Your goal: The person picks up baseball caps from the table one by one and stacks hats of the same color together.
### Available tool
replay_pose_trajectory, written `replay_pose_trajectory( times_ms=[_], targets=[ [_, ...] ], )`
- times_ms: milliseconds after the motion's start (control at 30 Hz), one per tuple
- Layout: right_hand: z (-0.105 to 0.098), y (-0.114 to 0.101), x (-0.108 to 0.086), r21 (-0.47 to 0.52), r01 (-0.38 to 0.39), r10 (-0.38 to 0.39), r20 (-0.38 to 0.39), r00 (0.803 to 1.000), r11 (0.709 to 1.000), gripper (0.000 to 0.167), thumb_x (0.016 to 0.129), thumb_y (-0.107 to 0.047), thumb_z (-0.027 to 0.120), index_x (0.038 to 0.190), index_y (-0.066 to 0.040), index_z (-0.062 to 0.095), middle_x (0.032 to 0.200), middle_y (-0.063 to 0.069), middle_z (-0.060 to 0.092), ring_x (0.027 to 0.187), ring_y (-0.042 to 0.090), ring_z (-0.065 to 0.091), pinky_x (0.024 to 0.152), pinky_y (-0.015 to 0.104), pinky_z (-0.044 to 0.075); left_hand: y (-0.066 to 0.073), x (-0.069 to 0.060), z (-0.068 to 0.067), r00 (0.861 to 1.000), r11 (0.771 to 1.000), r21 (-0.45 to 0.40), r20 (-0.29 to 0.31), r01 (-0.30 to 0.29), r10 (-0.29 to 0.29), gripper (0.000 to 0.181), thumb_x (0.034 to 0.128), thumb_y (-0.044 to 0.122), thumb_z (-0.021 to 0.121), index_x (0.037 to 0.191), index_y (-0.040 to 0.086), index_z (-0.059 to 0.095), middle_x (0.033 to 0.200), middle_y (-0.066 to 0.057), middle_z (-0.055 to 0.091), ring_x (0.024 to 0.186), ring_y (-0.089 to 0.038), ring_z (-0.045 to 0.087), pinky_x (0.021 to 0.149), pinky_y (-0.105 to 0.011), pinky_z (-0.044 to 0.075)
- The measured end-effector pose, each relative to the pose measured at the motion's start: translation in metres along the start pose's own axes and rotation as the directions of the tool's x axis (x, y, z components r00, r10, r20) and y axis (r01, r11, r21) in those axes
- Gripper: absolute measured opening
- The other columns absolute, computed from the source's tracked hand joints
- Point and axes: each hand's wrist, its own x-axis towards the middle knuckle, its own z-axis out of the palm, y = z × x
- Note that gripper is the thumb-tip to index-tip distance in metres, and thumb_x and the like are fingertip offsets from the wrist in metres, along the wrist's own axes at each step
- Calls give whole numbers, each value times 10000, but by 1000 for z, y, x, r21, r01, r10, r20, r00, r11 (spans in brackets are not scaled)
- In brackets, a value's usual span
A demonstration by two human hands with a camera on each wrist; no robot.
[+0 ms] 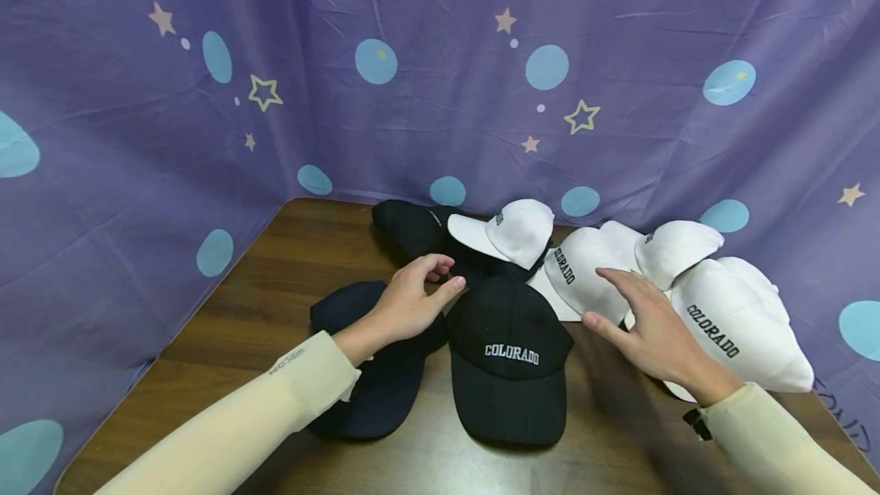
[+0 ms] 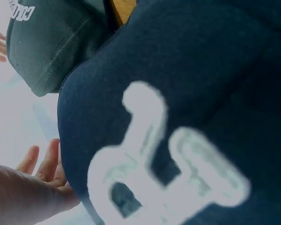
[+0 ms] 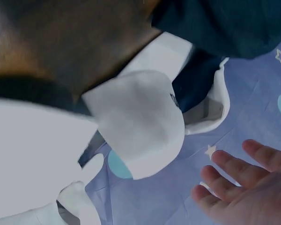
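Note:
My left hand (image 1: 412,300), fingers loosely bent and thumb apart, hovers over a navy cap (image 1: 385,407) and holds nothing. In the left wrist view the navy cap (image 2: 187,70), with thick white lettering, fills most of the picture. Beside it, brim toward me, lies a black cap (image 1: 509,407) with white COLORADO lettering. My right hand (image 1: 656,334) is spread above the table's right side, nearest a white COLORADO cap (image 1: 594,281) and a larger white cap (image 1: 742,319). In the right wrist view its fingers (image 3: 239,168) hold nothing.
At the back, a white cap (image 1: 522,231) rests on dark caps, one a black cap (image 1: 406,224) at the left. Another white cap (image 1: 677,247) sits back right. The brown wooden table (image 1: 302,239) meets a purple curtain (image 1: 440,121) behind it.

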Motion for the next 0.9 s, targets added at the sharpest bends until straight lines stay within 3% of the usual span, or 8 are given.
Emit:
replay_pose_trajectory(
  times_ms=[200, 433, 500, 667, 733, 900],
  targets=[
    [-14, 10, 14, 2, -117, 117, 29, 993, 993, 645, 998, -413, 656, 1481, -21, 488, 1459, 291, 498, 1358, 528, 405, 1035, 697, 327, -4, -5, -5, 1000, 1000, -5, -10, 12, -12, 437, 1023, 334, 641, 1362, 62, 596, 1269, -128, 626, 1189, -302, 588, 1033, -467, 480],
    [-30, 29, 23, -42, -190, 191, 15, 982, 981, 678, 1019, -448, 611, 1481, 25, 460, 1463, 329, 470, 1355, 559, 382, 1037, 706, 311, -7, -9, -10, 1000, 1000, -15, -15, 14, -14, 461, 1028, 354, 630, 1372, 51, 587, 1281, -123, 622, 1212, -324, 585, 1041, -482, 475],
    [-37, 35, 22, -70, -205, 205, -5, 979, 976, 673, 1019, -460, 603, 1474, 17, 468, 1399, 328, 522, 1256, 534, 484, 988, 685, 352, -7, -10, -12, 1000, 1000, -18, -21, 10, -10, 461, 1028, 349, 632, 1371, 44, 587, 1277, -130, 623, 1209, -339, 584, 1042, -488, 474],
    [-53, 50, 18, -119, -250, 247, -42, 968, 961, 693, 1012, -487, 594, 1451, 37, 481, 1361, 348, 539, 1204, 566, 492, 958, 681, 350, -8, -11, -17, 999, 1000, -17, -34, 6, -6, 458, 1028, 342, 633, 1373, 45, 584, 1270, -127, 624, 1192, -337, 582, 1028, -496, 478],
    [-60, 56, 16, -140, -279, 273, -56, 960, 950, 711, 1005, -505, 594, 1439, 48, 488, 1402, 361, 505, 1276, 612, 405, 977, 708, 321, -9, -12, -18, 999, 1000, -18, -37, 5, -5, 455, 1030, 339, 630, 1374, 46, 583, 1272, -126, 623, 1183, -322, 580, 1024, -498, 478],
    [-76, 72, 7, -184, -357, 352, -62, 934, 916, 742, 1008, -546, 561, 1447, 46, 474, 1420, 374, 478, 1270, 643, 362, 936, 744, 293, -11, -13, -21, 999, 1000, -29, -40, 9, -10, 446, 1033, 329, 626, 1372, 44, 582, 1279, -128, 622, 1177, -310, 579, 1025, -513, 478]
  ],
)
